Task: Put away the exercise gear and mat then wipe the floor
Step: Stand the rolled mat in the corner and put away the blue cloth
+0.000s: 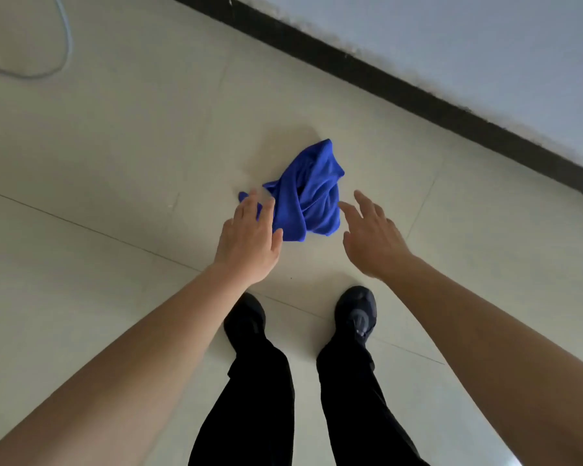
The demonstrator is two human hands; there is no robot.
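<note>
A crumpled blue cloth point(308, 193) lies on the pale tiled floor point(122, 163), a little ahead of my feet. My left hand point(249, 240) hovers at the cloth's left edge, palm down with fingers spread, and covers a small corner of it. My right hand point(371, 233) is stretched out just right of the cloth, fingers apart, holding nothing. Both arms reach down and forward. No mat or exercise gear is in view.
My two black shoes point(355, 314) and dark trousers stand just behind the cloth. A dark skirting board point(384, 82) and a light wall run diagonally across the upper right. A thin pale cable point(66, 38) loops on the floor at the upper left.
</note>
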